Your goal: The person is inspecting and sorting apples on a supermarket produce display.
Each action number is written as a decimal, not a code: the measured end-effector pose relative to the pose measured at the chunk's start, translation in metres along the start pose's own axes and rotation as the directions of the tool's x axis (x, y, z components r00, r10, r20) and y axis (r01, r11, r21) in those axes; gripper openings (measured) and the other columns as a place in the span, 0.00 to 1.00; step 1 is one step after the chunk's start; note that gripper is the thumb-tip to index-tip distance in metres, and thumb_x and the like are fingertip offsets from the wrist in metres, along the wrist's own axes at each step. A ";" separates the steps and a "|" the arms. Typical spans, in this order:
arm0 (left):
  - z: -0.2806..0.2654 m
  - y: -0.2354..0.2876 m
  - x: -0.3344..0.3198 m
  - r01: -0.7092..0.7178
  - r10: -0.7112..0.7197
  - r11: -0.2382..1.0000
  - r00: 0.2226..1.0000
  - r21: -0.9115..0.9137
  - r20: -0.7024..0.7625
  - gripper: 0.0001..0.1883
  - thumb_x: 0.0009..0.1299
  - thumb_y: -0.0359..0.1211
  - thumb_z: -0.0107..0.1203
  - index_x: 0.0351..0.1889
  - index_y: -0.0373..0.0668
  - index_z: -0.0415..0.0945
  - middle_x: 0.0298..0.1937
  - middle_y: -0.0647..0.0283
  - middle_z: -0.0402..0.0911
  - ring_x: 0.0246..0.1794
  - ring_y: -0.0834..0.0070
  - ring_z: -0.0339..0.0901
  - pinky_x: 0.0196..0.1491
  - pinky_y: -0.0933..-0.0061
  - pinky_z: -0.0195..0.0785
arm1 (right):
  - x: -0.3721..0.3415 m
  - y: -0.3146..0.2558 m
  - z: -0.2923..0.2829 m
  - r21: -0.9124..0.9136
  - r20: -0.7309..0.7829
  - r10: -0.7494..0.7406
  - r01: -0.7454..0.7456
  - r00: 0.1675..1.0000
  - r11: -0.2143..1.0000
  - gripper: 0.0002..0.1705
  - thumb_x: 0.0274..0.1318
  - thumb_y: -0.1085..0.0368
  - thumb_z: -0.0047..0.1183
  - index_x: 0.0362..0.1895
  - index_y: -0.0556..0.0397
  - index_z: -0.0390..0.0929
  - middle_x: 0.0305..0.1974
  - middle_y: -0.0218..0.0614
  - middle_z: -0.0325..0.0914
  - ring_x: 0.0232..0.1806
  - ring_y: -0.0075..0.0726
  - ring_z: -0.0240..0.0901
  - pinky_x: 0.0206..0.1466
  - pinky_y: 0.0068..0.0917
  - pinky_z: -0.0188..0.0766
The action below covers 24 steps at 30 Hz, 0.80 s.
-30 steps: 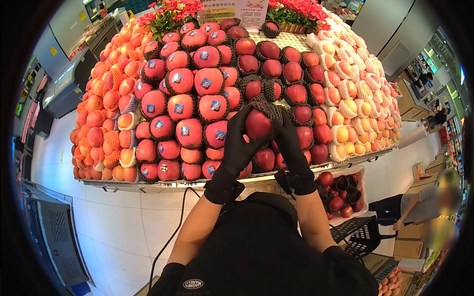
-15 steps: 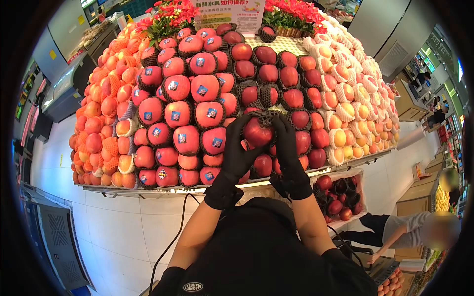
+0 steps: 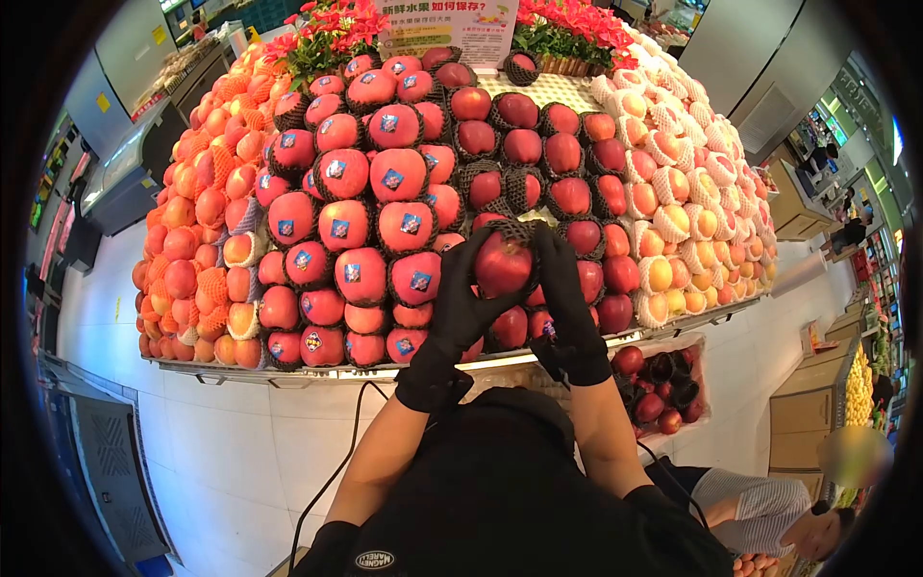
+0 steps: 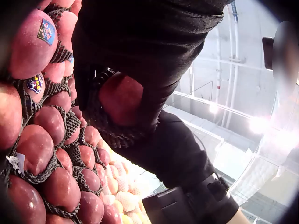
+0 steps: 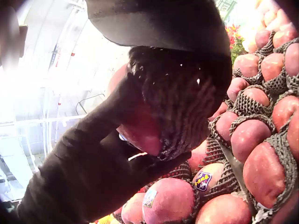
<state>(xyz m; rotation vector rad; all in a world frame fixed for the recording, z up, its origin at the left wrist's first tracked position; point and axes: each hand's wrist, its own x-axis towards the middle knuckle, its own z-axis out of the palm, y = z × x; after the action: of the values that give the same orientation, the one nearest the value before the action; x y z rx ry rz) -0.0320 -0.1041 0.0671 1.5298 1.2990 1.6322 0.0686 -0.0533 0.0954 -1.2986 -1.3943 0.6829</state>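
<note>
Both hands wear black gloves and hold one dark red apple (image 3: 504, 264) between them, in front of the display. My left hand (image 3: 464, 303) curls round the apple's left side, its thumb beneath. On the other side my right hand (image 3: 565, 288) grips the apple and its black foam net (image 3: 514, 229). The net covers the far part of the fruit in the head view. In the left wrist view the apple (image 4: 122, 99) shows between dark gloved fingers; in the right wrist view the net (image 5: 175, 107) wraps one side of it.
Netted red apples (image 3: 370, 279) fill the display's middle, orange-netted fruit (image 3: 183, 240) its left, white-netted fruit (image 3: 673, 221) its right. Red flowers and a sign (image 3: 447, 34) stand behind. A crate of dark apples (image 3: 707, 385) lies lower right, near a person in a striped shirt (image 3: 760, 505).
The apple is turned in the hands, so more of its red face shows and the net sits toward its far side. The bystander at the right has moved lower in view.
</note>
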 end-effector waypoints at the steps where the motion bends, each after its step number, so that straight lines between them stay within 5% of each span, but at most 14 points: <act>1: -0.004 0.006 0.002 0.016 -0.016 1.000 1.000 -0.022 0.004 0.44 0.52 0.37 0.72 0.67 0.43 0.61 0.61 0.55 0.68 0.62 0.63 0.66 0.60 0.62 0.66 | -0.003 -0.004 -0.001 0.137 -0.002 0.070 -0.069 0.998 0.988 0.17 0.70 0.58 0.36 0.46 0.57 0.73 0.37 0.32 0.73 0.39 0.26 0.66 0.47 0.26 0.64; 2: -0.006 0.006 0.005 0.048 -0.046 0.995 0.999 -0.092 0.023 0.45 0.52 0.36 0.73 0.67 0.43 0.60 0.61 0.55 0.67 0.62 0.64 0.67 0.59 0.63 0.67 | -0.007 -0.007 -0.003 0.272 -0.004 0.140 -0.134 0.990 0.953 0.18 0.70 0.59 0.35 0.49 0.57 0.72 0.39 0.32 0.73 0.41 0.27 0.67 0.50 0.26 0.64; 3: -0.008 0.006 0.007 0.081 -0.075 0.984 0.996 -0.161 0.044 0.46 0.51 0.36 0.73 0.68 0.43 0.59 0.62 0.56 0.67 0.62 0.65 0.67 0.59 0.63 0.67 | 0.004 0.013 -0.023 0.535 0.252 0.241 -0.342 0.937 0.772 0.18 0.70 0.59 0.35 0.53 0.56 0.71 0.42 0.33 0.74 0.44 0.28 0.69 0.54 0.27 0.64; 5: -0.011 0.000 0.010 0.144 -0.123 0.950 0.988 -0.276 0.095 0.48 0.52 0.35 0.72 0.69 0.44 0.56 0.64 0.56 0.66 0.61 0.67 0.68 0.58 0.65 0.69 | 0.026 0.044 -0.043 0.561 0.545 0.130 -0.476 0.828 0.678 0.21 0.70 0.59 0.35 0.60 0.56 0.68 0.47 0.34 0.74 0.49 0.31 0.70 0.59 0.28 0.63; 6: -0.011 -0.009 0.011 0.175 -0.143 0.930 0.982 -0.323 0.122 0.48 0.52 0.33 0.72 0.70 0.44 0.55 0.64 0.57 0.65 0.61 0.67 0.68 0.57 0.66 0.69 | 0.041 0.054 -0.045 0.434 0.594 0.030 -0.352 0.804 0.829 0.23 0.70 0.58 0.36 0.62 0.55 0.66 0.50 0.35 0.74 0.52 0.32 0.70 0.61 0.30 0.62; 8: -0.008 -0.020 0.011 0.200 -0.148 0.893 0.977 -0.404 0.157 0.48 0.53 0.31 0.71 0.71 0.44 0.53 0.65 0.57 0.65 0.61 0.68 0.68 0.57 0.67 0.70 | 0.046 0.067 -0.040 0.361 0.651 -0.051 -0.249 0.758 0.899 0.25 0.71 0.56 0.36 0.65 0.55 0.63 0.53 0.35 0.73 0.54 0.34 0.70 0.62 0.31 0.63; 10: -0.006 -0.024 0.014 0.182 -0.115 0.861 0.979 -0.475 0.168 0.48 0.54 0.28 0.69 0.71 0.44 0.52 0.65 0.57 0.65 0.60 0.68 0.69 0.57 0.68 0.70 | 0.036 0.075 -0.032 0.478 0.646 -0.051 -0.351 0.762 0.805 0.25 0.71 0.55 0.35 0.65 0.54 0.63 0.55 0.35 0.72 0.54 0.33 0.70 0.60 0.32 0.65; 13: -0.006 -0.023 0.016 0.260 -0.175 0.792 0.963 -0.552 0.204 0.44 0.55 0.25 0.67 0.69 0.42 0.54 0.62 0.58 0.68 0.58 0.70 0.70 0.55 0.70 0.71 | 0.021 0.066 -0.027 0.611 0.764 0.089 -0.761 0.639 0.218 0.25 0.71 0.52 0.34 0.64 0.53 0.63 0.55 0.35 0.72 0.54 0.33 0.71 0.58 0.33 0.68; 15: -0.007 -0.027 0.017 0.225 -0.166 0.869 0.972 -0.440 0.168 0.41 0.56 0.25 0.67 0.67 0.41 0.57 0.58 0.58 0.70 0.56 0.71 0.71 0.54 0.71 0.72 | 0.020 0.086 -0.015 0.567 0.563 -0.182 -0.216 0.807 0.795 0.26 0.72 0.51 0.33 0.64 0.52 0.63 0.55 0.35 0.71 0.54 0.34 0.71 0.58 0.34 0.68; 17: -0.008 -0.031 0.018 0.195 -0.166 0.929 0.979 -0.313 0.118 0.36 0.58 0.24 0.64 0.65 0.40 0.59 0.57 0.58 0.71 0.55 0.72 0.71 0.54 0.70 0.71 | 0.022 0.087 -0.013 0.592 0.548 -0.247 -0.162 0.799 0.789 0.26 0.71 0.51 0.33 0.65 0.53 0.62 0.56 0.36 0.70 0.55 0.35 0.70 0.59 0.35 0.68; 19: -0.008 -0.035 0.018 0.180 -0.174 0.968 0.983 -0.174 0.052 0.31 0.61 0.24 0.60 0.63 0.39 0.60 0.58 0.56 0.70 0.56 0.71 0.71 0.56 0.66 0.69 | 0.024 0.069 -0.023 0.691 0.710 -0.082 -0.670 0.699 0.273 0.26 0.70 0.53 0.37 0.65 0.55 0.61 0.57 0.37 0.69 0.56 0.35 0.69 0.60 0.35 0.67; 22: -0.010 -0.041 0.021 0.301 -0.313 0.778 0.947 -0.551 0.075 0.30 0.61 0.25 0.63 0.60 0.38 0.63 0.54 0.59 0.73 0.52 0.74 0.73 0.51 0.71 0.73 | 0.020 0.035 -0.021 0.611 0.518 0.078 -0.432 0.852 0.663 0.27 0.66 0.58 0.45 0.65 0.56 0.61 0.57 0.39 0.68 0.56 0.33 0.67 0.59 0.33 0.67; 24: -0.005 -0.043 0.020 0.248 -0.269 0.796 0.962 -0.552 0.045 0.28 0.63 0.27 0.62 0.60 0.37 0.63 0.54 0.58 0.73 0.51 0.73 0.74 0.51 0.70 0.73 | 0.010 0.015 -0.015 0.416 0.334 0.039 -0.184 0.942 0.890 0.28 0.63 0.60 0.48 0.64 0.58 0.61 0.57 0.41 0.68 0.56 0.33 0.67 0.56 0.31 0.69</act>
<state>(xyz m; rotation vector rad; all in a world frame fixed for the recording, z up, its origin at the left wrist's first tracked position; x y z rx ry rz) -0.0505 -0.0718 0.0379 0.9276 0.8832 1.6636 0.0889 -0.0434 0.0891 -0.9330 -1.3147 1.2577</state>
